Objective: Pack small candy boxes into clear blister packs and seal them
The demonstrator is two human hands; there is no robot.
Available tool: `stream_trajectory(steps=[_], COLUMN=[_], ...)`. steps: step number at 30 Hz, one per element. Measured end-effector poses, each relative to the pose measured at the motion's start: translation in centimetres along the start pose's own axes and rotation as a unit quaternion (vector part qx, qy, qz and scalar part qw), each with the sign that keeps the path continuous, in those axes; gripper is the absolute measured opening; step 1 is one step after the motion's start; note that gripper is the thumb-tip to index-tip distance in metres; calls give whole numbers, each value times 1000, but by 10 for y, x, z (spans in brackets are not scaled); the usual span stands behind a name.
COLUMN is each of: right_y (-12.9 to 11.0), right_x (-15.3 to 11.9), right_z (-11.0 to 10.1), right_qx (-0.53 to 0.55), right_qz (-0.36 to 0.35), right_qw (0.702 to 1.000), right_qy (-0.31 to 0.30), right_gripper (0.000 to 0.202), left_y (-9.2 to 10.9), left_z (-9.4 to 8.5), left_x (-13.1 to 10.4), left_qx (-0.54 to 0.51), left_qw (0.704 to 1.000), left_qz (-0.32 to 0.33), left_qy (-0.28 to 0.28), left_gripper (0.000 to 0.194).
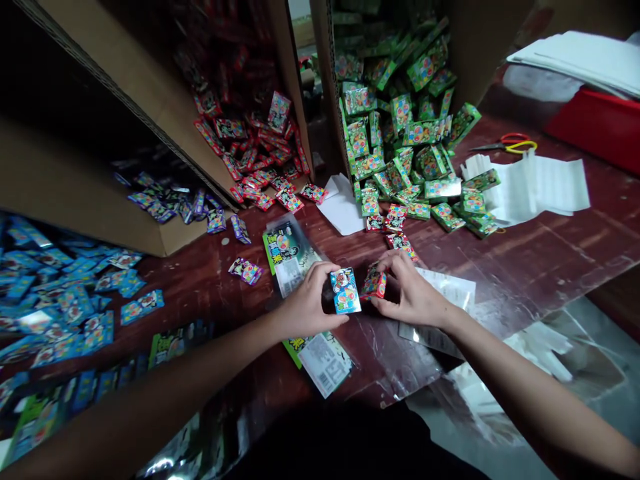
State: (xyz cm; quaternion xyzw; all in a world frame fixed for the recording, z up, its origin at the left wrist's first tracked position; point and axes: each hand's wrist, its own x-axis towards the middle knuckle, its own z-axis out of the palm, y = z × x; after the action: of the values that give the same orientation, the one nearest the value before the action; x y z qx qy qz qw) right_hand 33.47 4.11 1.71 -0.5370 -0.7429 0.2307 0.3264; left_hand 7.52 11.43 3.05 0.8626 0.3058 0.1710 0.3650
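Observation:
Between the thumb and fingers of my left hand [313, 300] stands a small blue printed box [345, 291], its front turned up toward me. A small red printed box [374, 281] is pinched in my right hand [407, 290], just to the right of the blue one; the fingers hide part of it. Under and beside my left hand lie printed plastic bags [287, 250] with green edges and white labels. Several red packets [400, 245] rest on the table just beyond my right hand. A purple packet [245, 271] lies to the left of the bags.
Tipped cartons spill red packets [260, 160], green boxes [400, 153] and purple packets [160, 200] onto the dark red table [200, 293]. Blue packets [75, 293] are heaped at left. Scissors [510, 145] and paper sheets [540, 187] lie at right, near a red box [600, 127].

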Motion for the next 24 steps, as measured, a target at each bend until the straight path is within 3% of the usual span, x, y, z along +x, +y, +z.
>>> stream_trajectory(steps=[7, 11, 14, 16, 18, 21, 24], right_y=[25, 50, 50, 39, 24, 4, -2], right_x=[4, 17, 28, 32, 35, 38, 39], right_z=[-4, -5, -10, -12, -7, 16, 41], right_qx=[-130, -243, -265, -251, -225, -187, -169], right_qz=[-24, -57, -66, -69, -75, -85, -95], right_qw=[984, 959, 954, 959, 963, 966, 964], right_qy=[-118, -132, -120, -117, -126, -155, -183], right_gripper=[40, 39, 57, 73, 82, 95, 94], left_y=[-7, -13, -18, -29, -47, -83, -108], left_z=[8, 0, -30, -62, -97, -134, -145], left_x=[-6, -6, -8, -13, -19, -29, -38], left_qx=[128, 148, 178, 240, 325, 376, 359], left_qw=[991, 986, 980, 966, 927, 857, 836], left_qz=[-2, -31, -42, -82, -187, -353, -407], left_qy=[-35, -69, -74, -39, 10, -22, -78], left_gripper=[87, 103, 110, 87, 66, 93, 103])
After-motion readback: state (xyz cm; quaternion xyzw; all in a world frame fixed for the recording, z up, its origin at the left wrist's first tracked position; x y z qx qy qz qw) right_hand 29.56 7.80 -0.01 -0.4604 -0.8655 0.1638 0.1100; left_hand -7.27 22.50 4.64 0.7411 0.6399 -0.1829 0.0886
